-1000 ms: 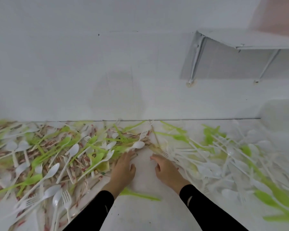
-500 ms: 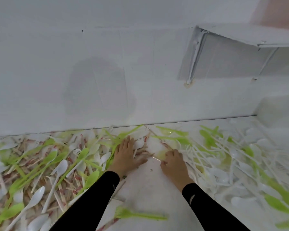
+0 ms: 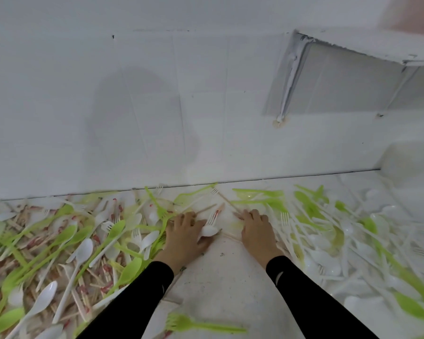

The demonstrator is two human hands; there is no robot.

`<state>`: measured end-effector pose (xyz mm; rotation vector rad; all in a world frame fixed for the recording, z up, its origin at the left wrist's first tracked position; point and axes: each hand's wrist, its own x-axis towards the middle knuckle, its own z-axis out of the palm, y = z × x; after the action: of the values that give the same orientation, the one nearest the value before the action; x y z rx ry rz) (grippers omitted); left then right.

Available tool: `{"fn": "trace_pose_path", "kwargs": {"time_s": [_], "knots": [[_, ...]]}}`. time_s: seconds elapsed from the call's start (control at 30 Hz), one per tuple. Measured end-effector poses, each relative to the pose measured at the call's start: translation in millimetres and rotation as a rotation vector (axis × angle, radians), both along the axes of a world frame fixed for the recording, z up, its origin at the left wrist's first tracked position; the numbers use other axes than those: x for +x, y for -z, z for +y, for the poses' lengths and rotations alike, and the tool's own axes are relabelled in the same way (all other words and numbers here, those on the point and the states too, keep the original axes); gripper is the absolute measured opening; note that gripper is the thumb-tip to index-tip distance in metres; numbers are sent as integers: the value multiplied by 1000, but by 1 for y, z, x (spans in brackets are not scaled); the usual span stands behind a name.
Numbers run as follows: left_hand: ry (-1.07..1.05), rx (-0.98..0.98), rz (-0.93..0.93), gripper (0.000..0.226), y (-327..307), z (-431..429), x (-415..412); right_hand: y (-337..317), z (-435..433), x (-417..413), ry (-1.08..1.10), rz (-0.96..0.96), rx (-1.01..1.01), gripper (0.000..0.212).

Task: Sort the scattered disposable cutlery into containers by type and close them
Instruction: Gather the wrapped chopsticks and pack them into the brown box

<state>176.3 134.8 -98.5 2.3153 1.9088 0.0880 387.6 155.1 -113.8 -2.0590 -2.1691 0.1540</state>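
Head view looks down on a white desk [image 3: 225, 277] that butts against a white tiled wall [image 3: 157, 106]. On the far left lies a thick tangle of cutlery. It holds thin pale wooden chopsticks [image 3: 83, 289] in red-printed paper wrappers and glossy lime-green plastic spoons [image 3: 66, 237] with long slim handles. Smooth white plastic spoons [image 3: 82, 249] lie across them at every angle.

At the inner edge of that heap the left hand [image 3: 185, 237] lies palm down, fingers spread and fairly straight, pressing on the cutlery. A small white spoon bowl [image 3: 208, 231] sits just beside its thumb. A black sleeve [image 3: 142, 297] covers the arm to the wrist.

Near the bottom edge, on bare desk, a lone green plastic fork [image 3: 181, 322] lies flat, tines left, handle pointing right. Between the hands the desk is matte and lightly speckled, with a few loose sticks.

The right hand [image 3: 256, 231] is palm down too, fingers bent at the knuckles with the tips on the desk; whether they pinch anything I cannot tell. Beyond it, by the wall, lie long flat green plastic pieces [image 3: 257, 192].

To the right spreads a paler heap, mostly white plastic forks [image 3: 284, 217] and spoons with green pieces mixed in, blurred toward the edge. Above it a white shelf bracket [image 3: 289, 77] is fixed to the wall.
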Motion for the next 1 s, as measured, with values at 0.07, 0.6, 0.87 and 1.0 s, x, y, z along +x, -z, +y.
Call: {"fn": "trace_pose_path", "kwargs": {"time_s": [0.07,0.6,0.87,1.0], "knots": [[0,51,-7,47,1,-10,1,3,-10,2,-42,-40,45,49],[37,41,-305,19,-21,-21,-8,-28,-23,55,104,647,58,59],[-78,95,101,62,-27,14,-7,-9,-30,17,-215,535,99,16],[346,242,-259,35,-14,19,14,6,-26,7,-325,427,-69,41]]}}
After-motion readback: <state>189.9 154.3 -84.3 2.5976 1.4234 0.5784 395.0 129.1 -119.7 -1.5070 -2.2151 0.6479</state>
